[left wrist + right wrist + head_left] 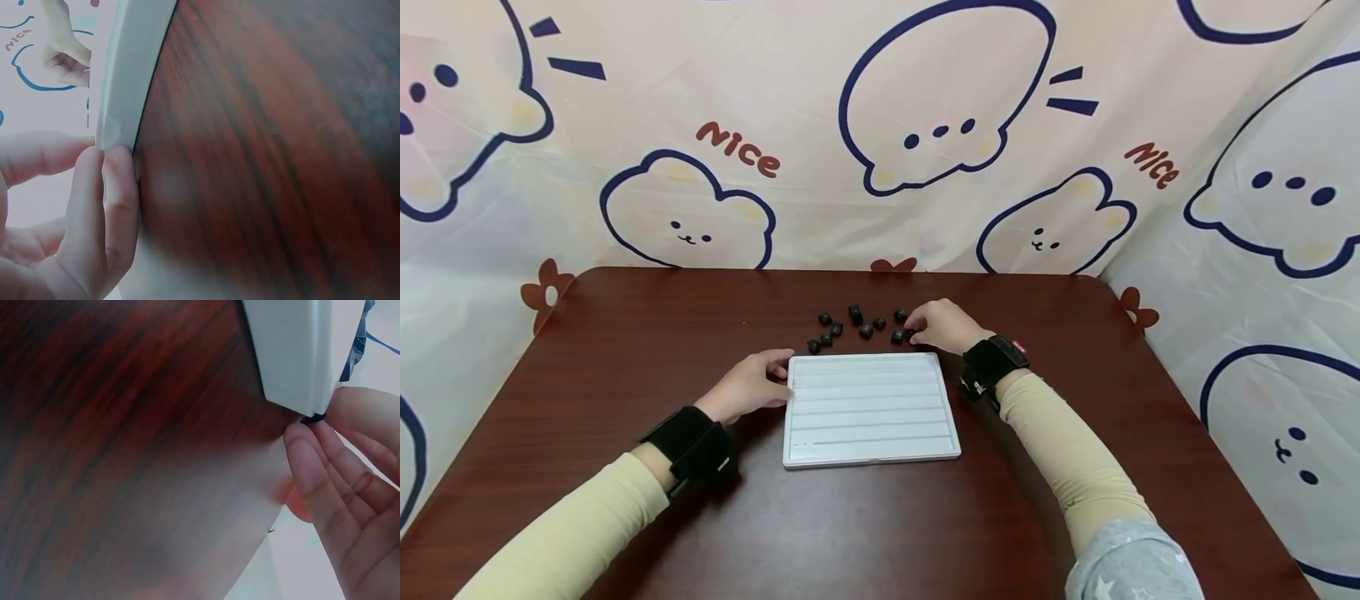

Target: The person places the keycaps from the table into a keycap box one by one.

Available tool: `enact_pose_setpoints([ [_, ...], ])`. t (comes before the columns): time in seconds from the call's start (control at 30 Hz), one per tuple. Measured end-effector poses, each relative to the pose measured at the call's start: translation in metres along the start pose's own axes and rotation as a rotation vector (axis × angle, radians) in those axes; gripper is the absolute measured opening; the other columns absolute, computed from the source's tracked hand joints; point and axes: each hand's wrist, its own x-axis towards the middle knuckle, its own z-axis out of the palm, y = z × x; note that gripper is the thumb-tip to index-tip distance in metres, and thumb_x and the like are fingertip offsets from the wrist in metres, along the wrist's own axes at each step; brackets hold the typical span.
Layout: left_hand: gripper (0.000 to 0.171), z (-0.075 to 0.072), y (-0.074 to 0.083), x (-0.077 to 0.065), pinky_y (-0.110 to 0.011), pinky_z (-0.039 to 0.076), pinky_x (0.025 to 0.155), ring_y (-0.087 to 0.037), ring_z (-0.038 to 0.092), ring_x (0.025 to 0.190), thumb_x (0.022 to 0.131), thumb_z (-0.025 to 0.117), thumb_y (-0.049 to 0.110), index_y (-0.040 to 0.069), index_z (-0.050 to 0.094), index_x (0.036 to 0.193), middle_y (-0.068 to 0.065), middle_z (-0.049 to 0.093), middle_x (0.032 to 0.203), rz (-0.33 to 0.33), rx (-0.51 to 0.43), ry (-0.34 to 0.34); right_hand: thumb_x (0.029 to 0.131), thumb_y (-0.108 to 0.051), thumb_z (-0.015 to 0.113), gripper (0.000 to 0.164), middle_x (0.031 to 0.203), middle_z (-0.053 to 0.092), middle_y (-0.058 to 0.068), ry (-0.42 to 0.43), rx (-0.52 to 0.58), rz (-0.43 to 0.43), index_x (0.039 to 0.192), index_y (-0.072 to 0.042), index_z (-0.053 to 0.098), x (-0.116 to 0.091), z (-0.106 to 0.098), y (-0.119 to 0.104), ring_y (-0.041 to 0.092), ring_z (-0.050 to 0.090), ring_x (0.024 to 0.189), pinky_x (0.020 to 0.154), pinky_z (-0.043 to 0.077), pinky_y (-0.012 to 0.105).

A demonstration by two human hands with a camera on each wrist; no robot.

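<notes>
A white rectangular board (868, 412) with several horizontal ridges lies flat on the table. My left hand (747, 385) is at its left side, fingertips touching the edge; the left wrist view shows these fingers (87, 206) against the board's pale side wall (134, 69). Beyond the board's far edge lie several small black cubes (866, 332), loosely scattered. Above the board's far right corner, my right hand (947, 327) pinches one small black cube (314, 418) between its fingertips, which partly hide it.
The dark brown wooden table (647, 333) runs back to a pale curtain (805, 100) printed with cartoon figures, which also hangs along both sides. Black bands with devices are strapped to both wrists, such as the right wristband (995, 362).
</notes>
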Motion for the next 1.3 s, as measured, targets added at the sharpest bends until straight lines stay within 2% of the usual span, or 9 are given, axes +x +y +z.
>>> enact_pose_setpoints([
  [0.23,0.066,-0.002,-0.001,0.001,-0.035,0.059,0.082,-0.026,0.060,0.096,0.093,0.068,-0.008,-0.002,0.043,0.153,-0.023,0.053,0.119,0.019,0.026,-0.021,0.095,-0.006,0.073,0.026,0.123,0.070,0.015,-0.007,-0.035,0.011,0.120,-0.003,0.075,-0.001,-0.001,-0.005,0.032,0.063,0.117,0.093,0.054,0.042],
  [0.43,0.067,-0.003,-0.002,0.002,-0.035,0.059,0.082,-0.026,0.059,0.096,0.093,0.067,-0.010,-0.003,0.042,0.154,-0.023,0.052,0.118,0.012,-0.005,-0.032,0.095,-0.007,0.074,0.027,0.124,0.070,0.014,0.003,-0.040,0.006,0.121,-0.003,0.075,-0.004,-0.002,-0.005,0.031,0.063,0.116,0.094,0.053,0.043],
  [0.63,0.069,-0.001,-0.003,0.000,-0.039,0.058,0.086,-0.029,0.059,0.103,0.091,0.069,-0.011,-0.003,0.042,0.153,-0.026,0.050,0.125,-0.007,-0.042,-0.025,0.095,-0.007,0.074,0.031,0.120,0.070,0.014,0.013,-0.019,-0.014,0.126,-0.003,0.072,-0.006,-0.001,-0.001,0.030,0.064,0.112,0.093,0.053,0.043],
  [0.83,0.070,-0.001,-0.003,0.000,-0.037,0.058,0.084,-0.029,0.058,0.104,0.090,0.069,-0.012,-0.004,0.041,0.153,-0.027,0.049,0.128,0.003,-0.035,-0.027,0.095,-0.006,0.074,0.026,0.123,0.070,0.012,0.024,-0.039,-0.043,0.121,-0.006,0.075,-0.007,-0.003,0.000,0.029,0.064,0.112,0.091,0.054,0.042],
  [1.07,0.070,-0.001,-0.002,-0.002,-0.037,0.058,0.085,-0.029,0.059,0.104,0.090,0.069,-0.011,-0.004,0.040,0.154,-0.027,0.049,0.129,-0.005,-0.037,-0.032,0.094,-0.007,0.075,0.025,0.122,0.070,0.011,0.034,-0.061,-0.079,0.119,-0.006,0.076,-0.012,-0.006,-0.007,0.028,0.065,0.111,0.090,0.054,0.041],
  [1.3,0.069,0.000,-0.001,-0.001,-0.038,0.058,0.085,-0.030,0.060,0.104,0.091,0.069,-0.011,-0.005,0.040,0.153,-0.028,0.047,0.130,0.002,-0.044,-0.040,0.094,-0.009,0.075,0.028,0.123,0.069,0.013,0.040,-0.058,-0.079,0.121,-0.005,0.075,-0.016,-0.010,-0.018,0.026,0.065,0.109,0.087,0.055,0.039],
])
